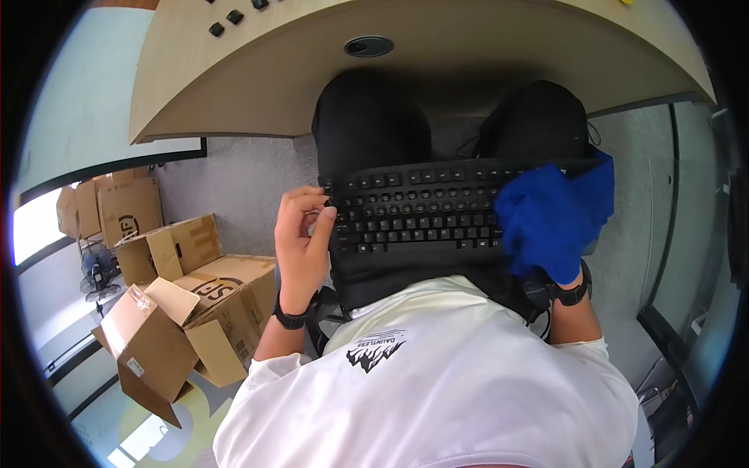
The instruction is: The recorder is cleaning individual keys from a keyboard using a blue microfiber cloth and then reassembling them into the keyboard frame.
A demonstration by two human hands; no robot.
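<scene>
A black computer keyboard (418, 222) lies across my lap. Its two upper letter and number rows look stripped of keycaps, while the lower rows and the function row carry theirs. At its left edge, my left hand (304, 228) pinches with thumb and fingertips. Whether a loose keycap is also between them, I cannot tell. A crumpled blue cloth (553, 216) covers the keyboard's right end. My right hand is inside or beneath that cloth, so its fingers are hidden; only the wrist shows, with a black band.
Several loose black keycaps (234, 17) lie on the wooden desk (193, 76) ahead, which has a round cable grommet (368, 46). Cardboard boxes (234, 292) are piled on the left, near a fan (99, 272). A glass partition (661, 216) stands at right.
</scene>
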